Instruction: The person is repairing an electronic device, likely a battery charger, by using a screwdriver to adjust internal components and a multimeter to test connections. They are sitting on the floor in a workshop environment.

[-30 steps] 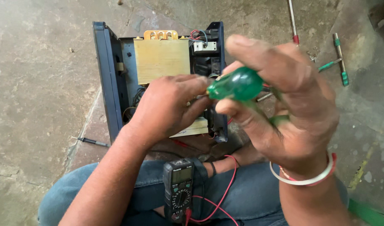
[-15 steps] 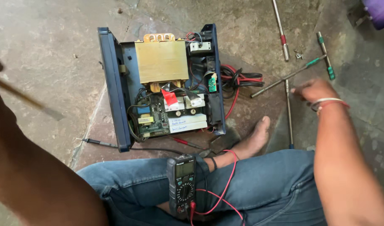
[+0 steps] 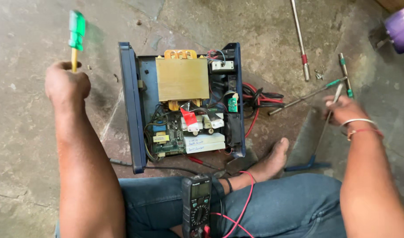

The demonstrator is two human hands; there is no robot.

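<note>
Digital multimeter point(image 3: 196, 205) near, on lap, red leads attached. Opened inverter chassis point(image 3: 184, 103) centre, transformer exposed. Left hand point(image 3: 66, 83) fisted around green-handled screwdriver point(image 3: 76, 31), raised far left. Right hand point(image 3: 343, 110) closing on T-handle driver point(image 3: 323, 128), right; grip uncertain. Judged: tool change; next, seat bit squarely.

The two hands are no longer together in front of the open blue casing point(image 3: 131, 105). The left hand point(image 3: 66, 83) is now far to the left of the casing, closed around a green-handled screwdriver point(image 3: 75, 37). The right hand point(image 3: 345, 109) is now well to the right of the casing, resting on a thin metal rod point(image 3: 327, 119) among the floor tools.
</note>
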